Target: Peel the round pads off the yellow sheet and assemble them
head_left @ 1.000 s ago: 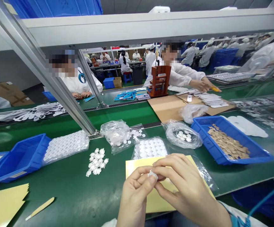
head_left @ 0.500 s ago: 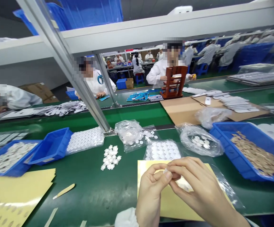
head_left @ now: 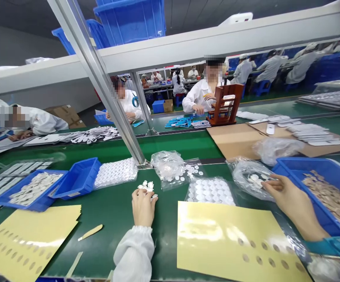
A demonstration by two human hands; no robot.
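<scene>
Left hand (head_left: 143,207) cupped over white pieces (head_left: 146,186), grip unclear; right hand (head_left: 287,197) half-open at plastic bag (head_left: 247,176)

No text can be read in this view. A pale strip (head_left: 73,194) on the front wall of the open blue plastic tray (head_left: 80,175), near the left edge of the green conveyor belt (head_left: 108,223), is too small to read. So is the round blue mark (head_left: 135,101) on a co-worker's white coat (head_left: 128,103).

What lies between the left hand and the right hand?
In the head view, a bagged sheet of white discs lies between the left hand and the right hand, with a yellow sheet just nearer the person.
</scene>
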